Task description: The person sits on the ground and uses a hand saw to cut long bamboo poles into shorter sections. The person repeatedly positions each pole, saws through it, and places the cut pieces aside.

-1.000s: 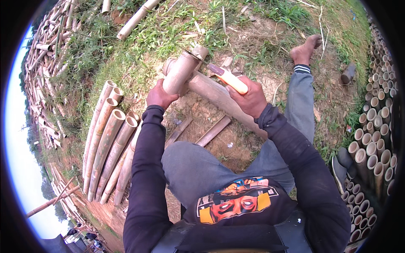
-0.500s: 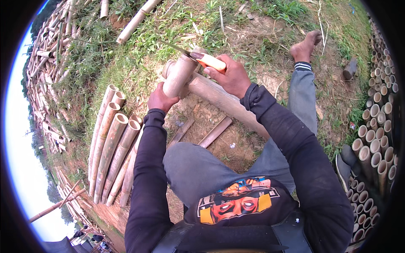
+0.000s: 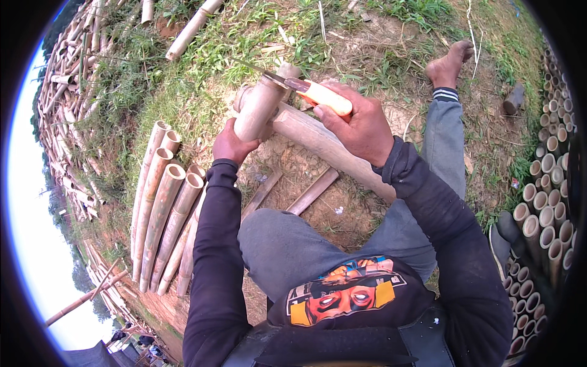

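My left hand (image 3: 233, 144) is closed round the near end of a thick bamboo pole (image 3: 257, 114) that points away from me. The pole rests across a pale log (image 3: 327, 144) lying slantwise on the ground. In my right hand (image 3: 365, 122) is the light-coloured handle with orange edging of a hand saw (image 3: 323, 98). Its dark blade lies across the bamboo beyond my left hand, with the blade's tip sticking out to the left. How deep the blade sits in the bamboo I cannot tell.
Several cut bamboo lengths (image 3: 164, 202) lie side by side at my left. Two split bamboo strips (image 3: 313, 191) are on the soil before my knees. A stack of bamboo tubes (image 3: 546, 217) fills the right edge; a large bamboo heap (image 3: 70, 92) spreads far left.
My right hand has drawn the saw back toward me and to the right, so more of the blade lies on the handle's side. My left hand and the bamboo stay nearly in place.
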Motion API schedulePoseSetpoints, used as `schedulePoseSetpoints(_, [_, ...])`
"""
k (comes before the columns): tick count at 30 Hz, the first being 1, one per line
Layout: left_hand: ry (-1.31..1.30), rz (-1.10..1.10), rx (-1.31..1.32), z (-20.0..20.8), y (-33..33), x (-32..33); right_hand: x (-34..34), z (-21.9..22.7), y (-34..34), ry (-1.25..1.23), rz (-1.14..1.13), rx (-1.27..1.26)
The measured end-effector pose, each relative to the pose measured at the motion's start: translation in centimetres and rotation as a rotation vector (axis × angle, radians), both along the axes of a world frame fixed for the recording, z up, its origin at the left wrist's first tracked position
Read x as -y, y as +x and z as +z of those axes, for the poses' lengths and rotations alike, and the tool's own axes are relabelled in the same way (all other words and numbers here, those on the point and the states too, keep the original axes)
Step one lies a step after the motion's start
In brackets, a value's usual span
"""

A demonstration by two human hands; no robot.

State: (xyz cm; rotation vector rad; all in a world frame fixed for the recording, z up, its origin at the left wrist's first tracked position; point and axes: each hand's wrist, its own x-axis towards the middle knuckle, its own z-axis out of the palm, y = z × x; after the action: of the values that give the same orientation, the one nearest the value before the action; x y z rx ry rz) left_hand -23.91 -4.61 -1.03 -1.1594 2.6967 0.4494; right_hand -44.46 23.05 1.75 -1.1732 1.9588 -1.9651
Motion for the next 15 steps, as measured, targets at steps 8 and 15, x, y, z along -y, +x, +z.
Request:
schedulePoseSetpoints(8, [-0.011, -0.021, -0.013, -0.5, 0.2, 0.6, -4.8, 3.4, 1.8, 0.198, 0.044, 0.130])
schedulePoseSetpoints(15, [-0.023, -0.021, 0.008, -1.0, 0.2, 0.9, 3.4, 3.1, -1.3, 0.375, 0.060, 0.207])
